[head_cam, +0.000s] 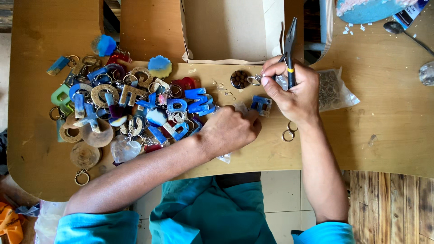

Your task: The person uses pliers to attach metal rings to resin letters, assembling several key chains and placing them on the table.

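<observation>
Currently the right hand (296, 92) is closed around black pliers with a yellow band (290, 49), and its fingertips pinch a small metal ring (254, 80). Just below that hand sits a blue square resin charm (261, 105). The left hand (230, 129), curled, pins the charm's edge. 2 loose split rings (289, 131) lie under the right wrist.
</observation>
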